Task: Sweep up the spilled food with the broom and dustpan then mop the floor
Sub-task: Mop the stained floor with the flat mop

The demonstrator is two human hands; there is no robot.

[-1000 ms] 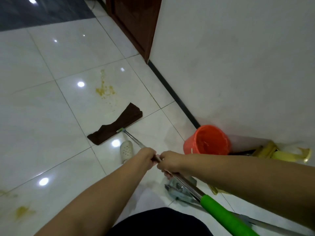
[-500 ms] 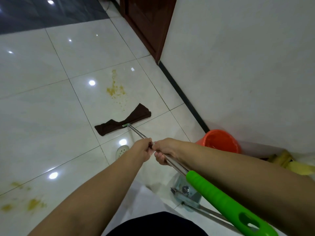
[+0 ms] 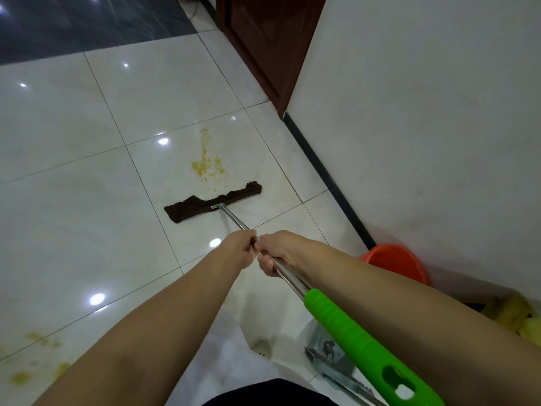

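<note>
A flat mop with a dark brown cloth head (image 3: 213, 205) lies on the white tiled floor, just short of a yellow food stain (image 3: 208, 165). Its metal pole (image 3: 234, 221) runs back to a green handle (image 3: 360, 344) at the lower right. My left hand (image 3: 238, 249) grips the pole in front, and my right hand (image 3: 276, 252) grips it right behind, the two almost touching. A second yellow smear (image 3: 35, 361) marks the tiles at the lower left.
An orange bucket (image 3: 395, 262) stands against the white wall (image 3: 424, 127) on the right. Yellow items (image 3: 515, 317) lie beyond it. A metal dustpan-like tool (image 3: 330, 356) rests on the floor under the green handle. A dark wooden door (image 3: 269, 39) is ahead.
The mop head has slid forward along the floor, away from me, up to the near edge of the yellow stain. Both hands kept their grip on the pole as my arms stretched out.
</note>
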